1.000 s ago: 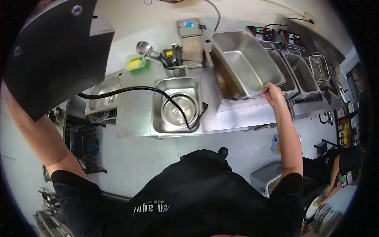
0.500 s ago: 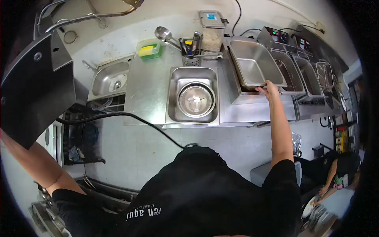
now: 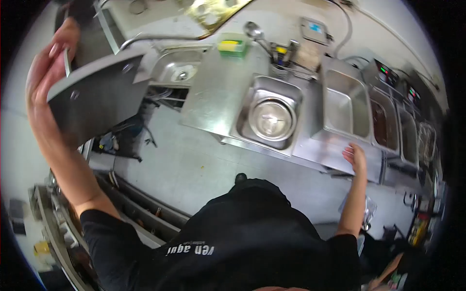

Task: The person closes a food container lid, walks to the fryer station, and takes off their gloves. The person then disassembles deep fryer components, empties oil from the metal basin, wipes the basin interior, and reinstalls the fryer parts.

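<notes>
At the upper left, my left hand has its fingers closed over the edge of a dark metal panel with round fastenings. The panel hides part of the hand's grip. My right hand is open with fingers spread, holding nothing, just in front of the counter edge. Nearest to it is a rectangular steel pan, which rests at the left end of a row of deep steel wells. One well holds dark brown liquid.
A steel sink contains a round steel bowl. Behind it stand a utensil holder, a ladle and a green sponge box. A small basin is at left. Another person's arm shows at lower right.
My right hand has let go of the steel pan's near rim and drawn back. The view has swung left, and my left hand now shows at the panel's edge. The black cord is out of sight.
</notes>
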Demonstrator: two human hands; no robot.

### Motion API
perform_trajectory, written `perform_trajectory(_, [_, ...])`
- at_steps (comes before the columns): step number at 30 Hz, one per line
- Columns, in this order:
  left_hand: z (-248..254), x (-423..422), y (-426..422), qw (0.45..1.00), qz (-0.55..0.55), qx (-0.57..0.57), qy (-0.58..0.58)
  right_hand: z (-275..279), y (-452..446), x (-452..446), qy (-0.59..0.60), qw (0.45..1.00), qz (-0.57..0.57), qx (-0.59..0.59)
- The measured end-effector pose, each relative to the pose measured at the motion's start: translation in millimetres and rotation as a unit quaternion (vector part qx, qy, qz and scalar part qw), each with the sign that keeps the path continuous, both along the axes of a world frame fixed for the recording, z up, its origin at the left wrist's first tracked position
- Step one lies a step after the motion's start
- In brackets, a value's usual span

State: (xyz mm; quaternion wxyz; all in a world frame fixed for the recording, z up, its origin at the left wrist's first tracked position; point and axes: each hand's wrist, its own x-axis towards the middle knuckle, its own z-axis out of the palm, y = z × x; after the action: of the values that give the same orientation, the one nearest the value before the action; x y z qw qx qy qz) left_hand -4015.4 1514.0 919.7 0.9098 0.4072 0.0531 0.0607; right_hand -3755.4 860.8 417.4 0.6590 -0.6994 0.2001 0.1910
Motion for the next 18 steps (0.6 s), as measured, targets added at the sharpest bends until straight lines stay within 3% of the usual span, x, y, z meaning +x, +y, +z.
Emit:
perform_trajectory(1, [-8.5,0.3,-4.8,0.994,0.021,0.109,-0.021,-13.1,-0.7,-9.3,0.006,1.0,0.007,0.006])
perform_trajectory(2, [-29.5,-7.7,-15.8,0.859,0.109,0.491,-0.096,-10.5,7.2,-23.3,0.008,0.999,0.037,0.01])
perform_trajectory(3, [-49.7,-17.4,-25.6,0.696,0.191,0.682,-0.116,-7.7,15.8,-40.6,0.018,0.999,0.034,0.01])
perform_trajectory(4, [-67.7,-20.1,-35.5,0.64,0.231,0.723,-0.115,-28.2,11.4,-51.5,0.022,0.997,0.047,0.064])
perform_trajectory(6, [-78.0,-27.6,90.0,0.732,0.07,0.675,-0.067,-34.6,6.6,-85.3,0.037,0.994,0.068,0.074])
perform_trajectory(9, [-165.5,6.8,126.9,0.836,0.154,0.517,0.098,-43.3,-6.3,-128.4,0.06,0.995,-0.008,0.073])
perform_trajectory(13, [-228.8,25.2,159.3,0.863,0.177,0.447,0.152,-66.1,-38.9,-191.3,0.099,0.982,-0.111,0.115])
perform_trajectory(18, [-245.6,45.8,209.1,0.875,0.146,0.437,0.145,-84.3,-65.2,-266.1,0.145,0.962,-0.205,0.111])
